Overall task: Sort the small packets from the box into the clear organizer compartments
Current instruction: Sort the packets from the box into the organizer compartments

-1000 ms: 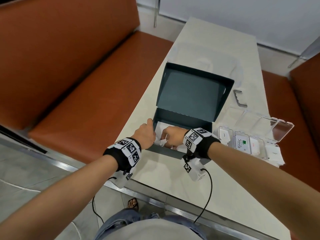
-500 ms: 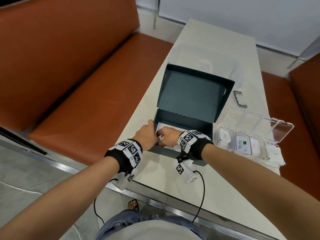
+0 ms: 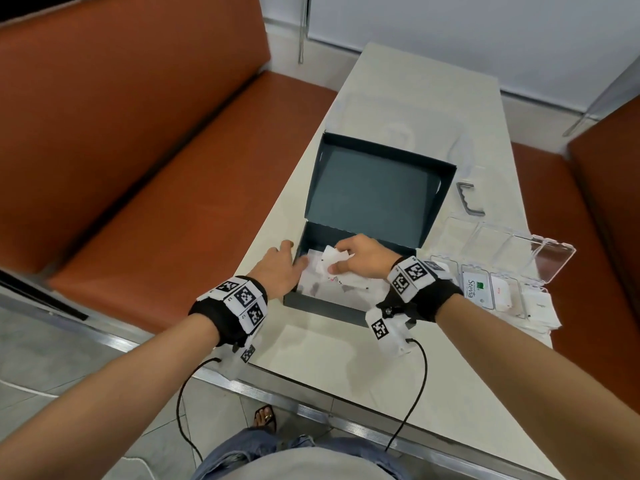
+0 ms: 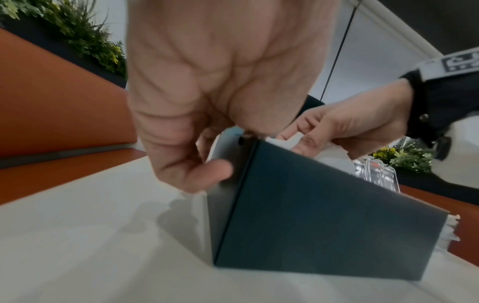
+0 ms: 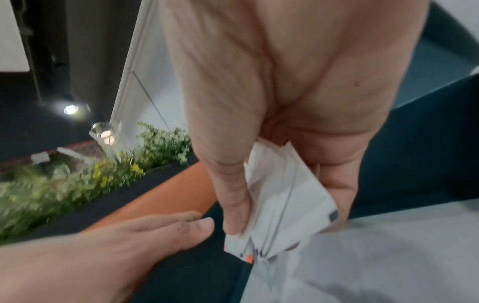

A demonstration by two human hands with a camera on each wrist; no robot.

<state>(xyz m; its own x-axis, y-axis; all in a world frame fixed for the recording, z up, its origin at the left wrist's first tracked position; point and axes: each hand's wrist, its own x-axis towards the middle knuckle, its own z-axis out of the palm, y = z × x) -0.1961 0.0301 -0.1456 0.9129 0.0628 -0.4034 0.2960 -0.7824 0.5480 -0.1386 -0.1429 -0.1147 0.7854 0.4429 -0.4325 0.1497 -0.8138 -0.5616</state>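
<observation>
A dark teal box (image 3: 325, 308) stands open on the table, its lid tilted back, with loose white packets (image 3: 349, 284) on its floor. My right hand (image 3: 337, 258) is over the box's left part and pinches a bunch of several white packets (image 3: 327, 263) between thumb and fingers; the right wrist view shows the bunch (image 5: 279, 205) fanned out. My left hand (image 3: 294, 252) holds the box's left wall (image 4: 223, 205), thumb and fingers on either side of it. The clear organizer (image 3: 519, 252) lies open right of the box, with a Stevia packet (image 3: 476, 289) and other white packets in its compartments.
A grey metal bracket (image 3: 467, 199) lies behind the organizer. Extra packets (image 3: 542, 311) pile at the organizer's right end. Orange benches (image 3: 173, 202) flank the table, whose near edge (image 3: 311, 407) is metal. Cables hang from both wrists.
My right hand has risen from the box floor with a bunch of packets in its fingers. My left hand has stayed at the box's left wall.
</observation>
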